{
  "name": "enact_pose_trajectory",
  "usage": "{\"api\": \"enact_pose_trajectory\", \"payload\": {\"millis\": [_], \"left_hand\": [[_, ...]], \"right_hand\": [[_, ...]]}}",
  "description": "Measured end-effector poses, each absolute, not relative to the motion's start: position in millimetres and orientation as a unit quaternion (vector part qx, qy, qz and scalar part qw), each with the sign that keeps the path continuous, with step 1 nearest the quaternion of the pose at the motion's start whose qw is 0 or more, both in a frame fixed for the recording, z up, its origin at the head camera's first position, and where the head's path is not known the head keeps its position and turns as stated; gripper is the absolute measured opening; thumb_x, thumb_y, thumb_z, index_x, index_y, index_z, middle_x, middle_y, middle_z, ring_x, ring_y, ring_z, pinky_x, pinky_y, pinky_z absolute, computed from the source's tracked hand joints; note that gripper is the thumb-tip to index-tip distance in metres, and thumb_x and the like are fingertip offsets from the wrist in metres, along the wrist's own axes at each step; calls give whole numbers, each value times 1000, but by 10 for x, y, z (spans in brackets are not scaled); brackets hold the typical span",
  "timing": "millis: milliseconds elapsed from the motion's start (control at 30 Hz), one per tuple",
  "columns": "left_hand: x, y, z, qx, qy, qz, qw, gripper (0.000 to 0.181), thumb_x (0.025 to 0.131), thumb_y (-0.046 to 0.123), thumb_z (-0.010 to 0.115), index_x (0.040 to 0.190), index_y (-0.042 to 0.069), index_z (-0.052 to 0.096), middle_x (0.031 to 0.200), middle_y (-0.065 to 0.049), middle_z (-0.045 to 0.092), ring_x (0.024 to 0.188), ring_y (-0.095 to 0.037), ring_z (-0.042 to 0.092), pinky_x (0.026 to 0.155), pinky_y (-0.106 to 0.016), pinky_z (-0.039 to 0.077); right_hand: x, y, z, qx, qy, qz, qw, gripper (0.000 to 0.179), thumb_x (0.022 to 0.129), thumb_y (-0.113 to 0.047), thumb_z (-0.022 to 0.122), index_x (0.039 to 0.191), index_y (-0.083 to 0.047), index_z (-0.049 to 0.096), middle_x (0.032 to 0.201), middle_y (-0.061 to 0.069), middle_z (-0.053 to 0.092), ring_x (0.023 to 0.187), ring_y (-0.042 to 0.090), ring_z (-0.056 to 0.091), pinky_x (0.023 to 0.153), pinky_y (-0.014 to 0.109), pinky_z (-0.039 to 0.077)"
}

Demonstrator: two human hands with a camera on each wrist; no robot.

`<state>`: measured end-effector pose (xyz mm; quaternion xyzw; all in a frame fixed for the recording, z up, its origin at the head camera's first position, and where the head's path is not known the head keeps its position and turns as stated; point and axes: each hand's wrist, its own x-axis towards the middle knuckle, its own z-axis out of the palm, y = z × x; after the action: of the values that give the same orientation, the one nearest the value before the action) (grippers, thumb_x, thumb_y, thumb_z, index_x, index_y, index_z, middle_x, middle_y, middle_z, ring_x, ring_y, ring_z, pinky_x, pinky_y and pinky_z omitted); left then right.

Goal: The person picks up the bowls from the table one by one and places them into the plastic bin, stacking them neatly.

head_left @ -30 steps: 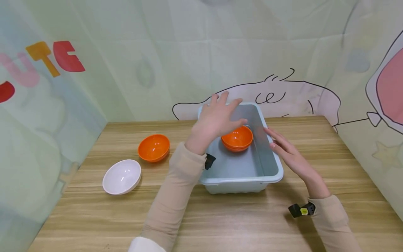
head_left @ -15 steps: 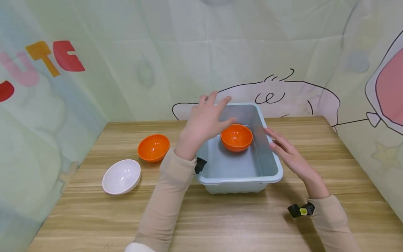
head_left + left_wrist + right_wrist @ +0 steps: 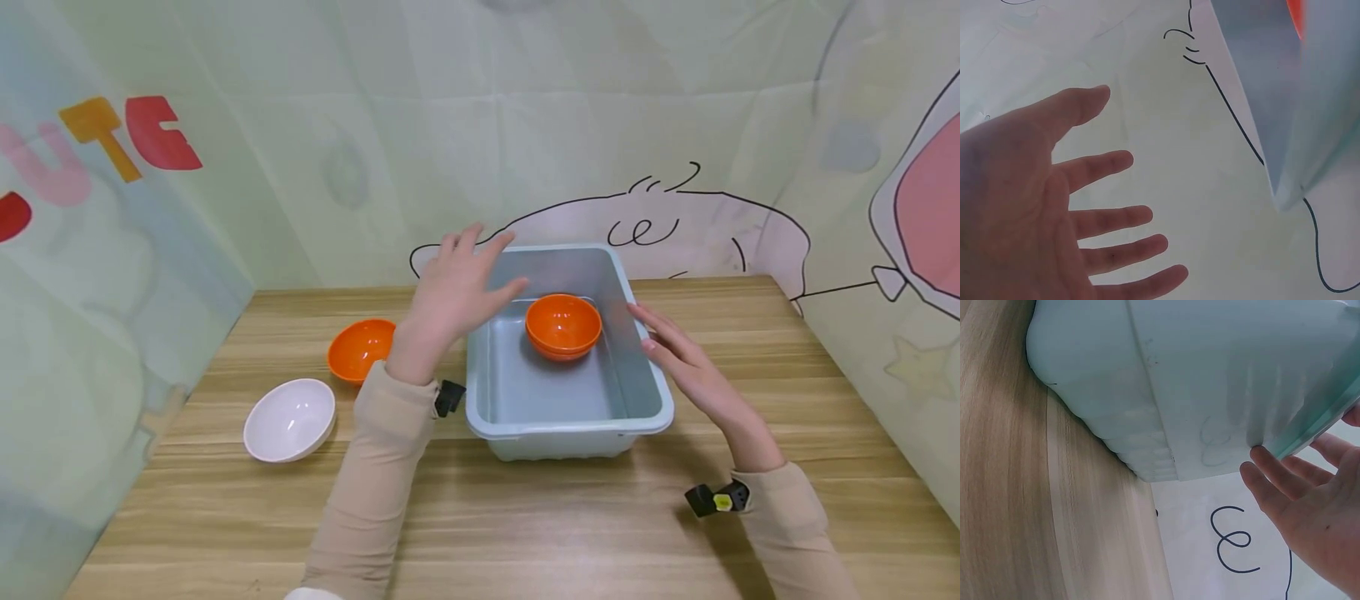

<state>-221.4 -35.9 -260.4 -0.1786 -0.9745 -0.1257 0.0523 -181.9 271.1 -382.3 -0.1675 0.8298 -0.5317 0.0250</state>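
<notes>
A light blue plastic tub [image 3: 555, 429] stands on the table, with stacked orange bowls [image 3: 563, 327] inside toward its back. My left hand [image 3: 453, 292] hovers over the tub's left rim, fingers spread and nothing held. In the left wrist view the same hand [image 3: 1085, 200] shows an empty palm, apart from the tub wall [image 3: 1260, 81]. My right hand [image 3: 693, 375] rests its fingers along the tub's right rim. Seen from the right wrist, that hand's fingertips [image 3: 1263, 459] touch the outside just under the rim, fairly straight.
Left of the tub an orange bowl [image 3: 360, 350] sits on the wooden table [image 3: 570, 533], partly covered by the left wrist. A white bowl [image 3: 290, 421] lies nearer the front left. A printed cloth backdrop [image 3: 375, 125] hangs behind and at both sides.
My left hand has moved left, from over the tub's inside to its left rim, uncovering the stacked orange bowls. The right hand has stayed on the right rim.
</notes>
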Motion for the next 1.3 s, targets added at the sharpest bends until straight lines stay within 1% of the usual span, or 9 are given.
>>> {"api": "enact_pose_trajectory", "payload": {"millis": [200, 367, 567, 800, 933, 1133, 1300], "left_hand": [[-2219, -460, -2689, -170, -974, -146, 44, 64, 94, 51, 51, 150, 26, 32, 157, -16, 25, 138, -39, 30, 104, -55, 41], [-2244, -564, -2794, -154, -975, -153, 48, 64, 93, 52, 52, 149, 26, 34, 156, -16, 26, 137, -41, 30, 102, -55, 43], [-2272, -704, -2920, -131, -977, -164, 47, 65, 93, 51, 53, 149, 23, 35, 156, -17, 26, 140, -41, 27, 107, -56, 38], [-2289, -866, -3061, -117, -976, -178, 44, 64, 93, 47, 54, 149, 21, 35, 156, -20, 25, 138, -44, 29, 100, -60, 42], [-2294, -951, -3132, -105, -978, -178, 35, 63, 93, 45, 54, 148, 20, 35, 156, -21, 23, 138, -45, 28, 101, -62, 40], [-2322, -1070, -3229, -93, -983, -156, 22, 66, 94, 49, 51, 150, 21, 32, 155, -24, 24, 137, -45, 29, 99, -63, 40], [-2338, -1190, -3309, -87, -985, -150, 12, 65, 95, 47, 51, 151, 21, 31, 155, -24, 23, 138, -45, 26, 100, -64, 39]], "right_hand": [[-1812, 2724, -3832, -163, 830, -532, 28, 47, 104, -30, 40, 150, -31, 32, 162, 2, 17, 145, 39, 23, 110, 66, 24], [-1804, 2719, -3830, -162, 829, -534, 29, 47, 104, -30, 41, 150, -30, 32, 162, 3, 17, 145, 39, 22, 110, 67, 24], [-1808, 2714, -3819, -165, 830, -531, 29, 48, 104, -29, 40, 151, -29, 31, 162, 4, 16, 146, 39, 20, 110, 67, 24], [-1799, 2719, -3815, -164, 834, -527, 30, 48, 104, -30, 41, 151, -30, 30, 162, 4, 15, 147, 39, 18, 109, 68, 23], [-1798, 2723, -3818, -161, 834, -527, 30, 48, 103, -30, 41, 151, -30, 31, 162, 3, 16, 147, 37, 18, 110, 68, 22], [-1791, 2719, -3809, -166, 830, -533, 28, 49, 104, -29, 41, 151, -26, 30, 162, 5, 15, 145, 41, 20, 110, 68, 22], [-1789, 2701, -3802, -168, 827, -536, 28, 49, 103, -28, 42, 151, -25, 30, 162, 4, 16, 145, 41, 21, 111, 66, 22]]}}
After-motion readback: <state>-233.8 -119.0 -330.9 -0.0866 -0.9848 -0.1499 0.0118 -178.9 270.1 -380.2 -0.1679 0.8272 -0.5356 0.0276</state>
